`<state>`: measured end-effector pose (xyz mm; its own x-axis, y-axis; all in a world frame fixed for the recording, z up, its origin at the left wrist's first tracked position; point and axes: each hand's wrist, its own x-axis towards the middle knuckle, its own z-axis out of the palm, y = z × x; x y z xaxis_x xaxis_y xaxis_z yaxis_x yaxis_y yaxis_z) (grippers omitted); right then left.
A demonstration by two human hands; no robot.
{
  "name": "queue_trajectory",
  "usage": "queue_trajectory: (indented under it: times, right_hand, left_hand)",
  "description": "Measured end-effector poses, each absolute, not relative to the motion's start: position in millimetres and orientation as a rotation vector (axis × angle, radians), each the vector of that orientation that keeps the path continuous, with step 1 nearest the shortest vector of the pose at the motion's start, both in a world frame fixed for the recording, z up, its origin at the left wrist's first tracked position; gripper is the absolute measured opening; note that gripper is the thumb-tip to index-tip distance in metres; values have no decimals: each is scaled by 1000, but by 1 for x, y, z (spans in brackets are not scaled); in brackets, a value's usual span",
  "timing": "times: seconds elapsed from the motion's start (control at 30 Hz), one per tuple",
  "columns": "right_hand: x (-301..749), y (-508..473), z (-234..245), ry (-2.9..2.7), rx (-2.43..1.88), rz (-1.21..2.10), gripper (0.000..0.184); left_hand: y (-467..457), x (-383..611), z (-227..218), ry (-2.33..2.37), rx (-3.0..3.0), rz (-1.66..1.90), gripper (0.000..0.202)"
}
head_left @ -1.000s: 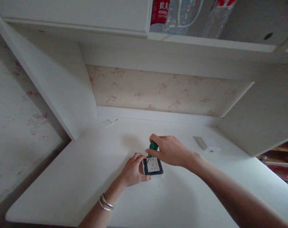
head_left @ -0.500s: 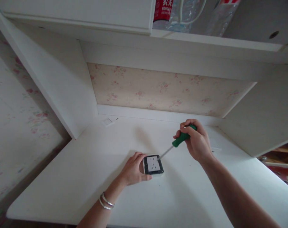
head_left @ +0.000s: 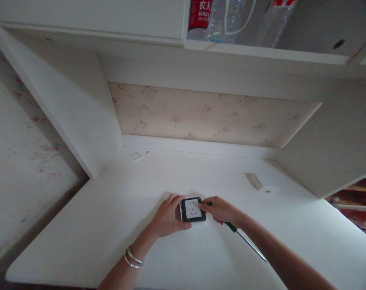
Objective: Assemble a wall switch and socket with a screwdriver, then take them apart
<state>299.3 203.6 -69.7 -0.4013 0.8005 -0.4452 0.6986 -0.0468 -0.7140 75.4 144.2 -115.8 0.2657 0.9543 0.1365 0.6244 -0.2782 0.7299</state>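
Observation:
A wall socket [head_left: 192, 210] with a white face and a dark frame lies on the white desk. My left hand [head_left: 170, 213] grips its left side, thumb at the near edge and fingers at the far edge. My right hand [head_left: 221, 210] is at the socket's right side, with thumb and index finger touching the face near its right edge. The same hand keeps a green-handled screwdriver [head_left: 231, 226] in its curled fingers, the metal shaft pointing down to the right, away from the socket. Whether the fingertips pinch anything small is hidden.
On the desk [head_left: 116, 241], a white box-like piece [head_left: 263, 182] sits at the back right. A white square frame [head_left: 135, 156] lies at the back left beside a small dark piece [head_left: 147, 152]. Overhead, a shelf [head_left: 270, 51] holds plastic bottles [head_left: 200, 16].
My right hand has come down and left to the socket. The screwdriver, earlier pointing its tip at the socket, is now turned back toward my forearm. My left hand stays on the socket.

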Motion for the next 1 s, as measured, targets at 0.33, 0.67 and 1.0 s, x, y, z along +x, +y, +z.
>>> queue_trajectory:
  times: [0.33,0.67,1.0]
  right_hand:
    - [297,210,-68,-1744,-1632,1629,16]
    - [312,212,-79,-1443,-1476,1803,24]
    - [299,213,-84,-1513,-1471,1775,23]
  left_hand:
    - [145,74,-119,1446,2019,749,90]
    - [147,74,-124,1427,2015,774,89]
    - [148,72,-129,1437,1998,757,101]
